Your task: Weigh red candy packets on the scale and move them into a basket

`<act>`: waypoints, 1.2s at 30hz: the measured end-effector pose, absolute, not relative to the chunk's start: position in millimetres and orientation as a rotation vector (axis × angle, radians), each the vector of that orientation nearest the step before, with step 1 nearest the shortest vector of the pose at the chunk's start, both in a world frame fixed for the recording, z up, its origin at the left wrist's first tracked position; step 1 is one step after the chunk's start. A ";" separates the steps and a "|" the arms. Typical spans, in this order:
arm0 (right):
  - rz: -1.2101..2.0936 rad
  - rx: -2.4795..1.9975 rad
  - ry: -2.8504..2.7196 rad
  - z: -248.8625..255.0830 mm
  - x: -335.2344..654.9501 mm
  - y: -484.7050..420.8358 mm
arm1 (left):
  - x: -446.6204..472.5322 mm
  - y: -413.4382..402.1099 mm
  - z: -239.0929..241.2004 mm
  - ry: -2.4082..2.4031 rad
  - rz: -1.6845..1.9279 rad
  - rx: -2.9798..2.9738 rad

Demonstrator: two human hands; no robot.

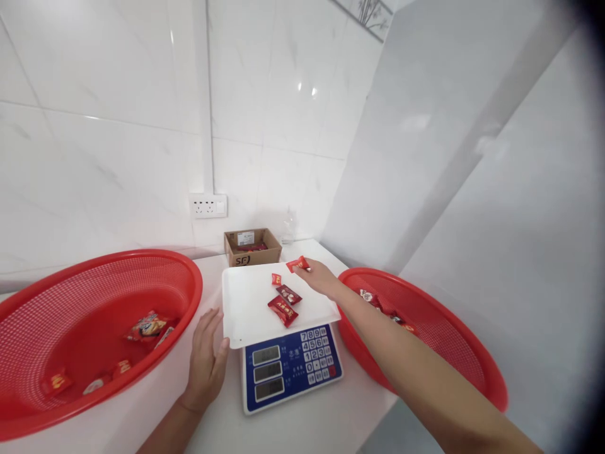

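Both hands are out over the white countertop (307, 429). Right hand (317, 277) reaches across the far right corner of the flat white plastic tray (250, 321), thumb and fingertips pinched on a small red wrapped sweet (298, 263), which is held just above the tray's edge and clear of its surface. Left hand (207, 359) lies open and flat on the counter, holding nothing, its thumb at the tray's near left corner, probably to steady it.

The tray sits on a blue electronic scale (293, 369) with its keypad facing the person. Three red packets (282, 310) lie near the tray's middle, apart from one another.

A large red mesh basket (196, 284) stands to the left and a second red mesh basket (444, 343) to the right, each with a few wrapped sweets inside; flanking the scale, they look set so that either hand can reach one. Behind the tray an open brown cardboard box (253, 249) stands against the tiled wall.
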State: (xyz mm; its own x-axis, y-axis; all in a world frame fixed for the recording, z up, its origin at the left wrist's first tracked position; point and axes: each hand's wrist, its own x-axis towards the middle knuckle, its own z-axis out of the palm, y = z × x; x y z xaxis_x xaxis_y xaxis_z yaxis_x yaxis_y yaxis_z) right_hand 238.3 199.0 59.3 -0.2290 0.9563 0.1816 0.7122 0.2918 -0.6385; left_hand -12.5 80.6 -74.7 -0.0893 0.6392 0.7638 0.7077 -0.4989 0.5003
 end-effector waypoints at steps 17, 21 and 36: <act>0.389 -1.474 -2.387 49.8 218.5 189.6 | -13.5 83.8 -76.6 -1.559 -1.645 -2.061; 0.412 -1.541 -2.369 43.6 232.0 194.5 | -13.1 84.7 -76.1 -1.554 -1.648 -2.068; 0.449 -1.595 -2.449 34.3 232.2 193.8 | -14.7 83.5 -78.3 -1.574 -1.638 -2.052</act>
